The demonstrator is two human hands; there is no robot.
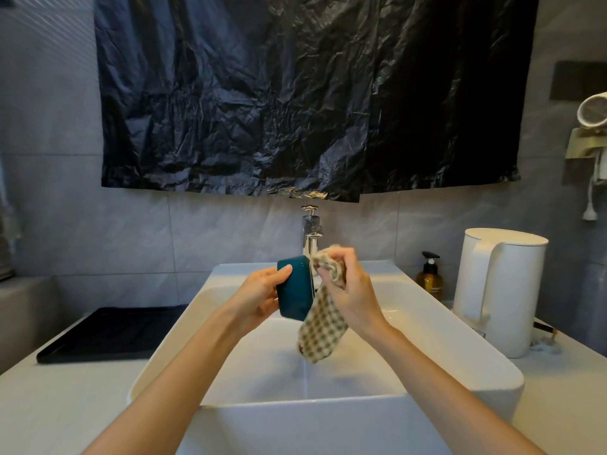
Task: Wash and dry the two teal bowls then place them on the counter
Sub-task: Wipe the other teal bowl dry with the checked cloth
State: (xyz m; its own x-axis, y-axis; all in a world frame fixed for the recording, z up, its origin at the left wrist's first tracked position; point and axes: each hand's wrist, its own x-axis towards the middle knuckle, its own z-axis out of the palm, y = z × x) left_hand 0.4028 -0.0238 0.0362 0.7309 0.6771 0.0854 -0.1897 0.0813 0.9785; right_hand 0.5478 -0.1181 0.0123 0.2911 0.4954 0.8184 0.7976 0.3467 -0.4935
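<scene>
— Where was the teal bowl (294, 290)?

— Tipped on its side in the left grip (259, 297), thumb over its base and fingers curled beneath, directly above the sink (295, 400). Only one bowl showed; I couldn't find the second.

— And the other hand?

— The right grip (351, 290), just right of the bowl, was closed on a bunched checked cloth (323, 326). The bunched part pressed against the bowl's open side, and the loose tail hung below both grips.

— Which step, then?

— I judged it wiping, probably drying, though the cloth could equally have been for washing. Next, I'd expect the left grip to turn the bowl so the cloth reaches the whole inside and the rim, and then to carry it to the bench (65, 405).

— What lay around them?

— The tap (311, 229) stood just beyond the grips. A black tray (111, 333) lay on the bench well left of the left grip. Right of the right grip stood an amber pump bottle (430, 279) and a white jug (502, 290).

— Any writing?

— The bottle had a label, too small to read. Nothing else was legible.
</scene>
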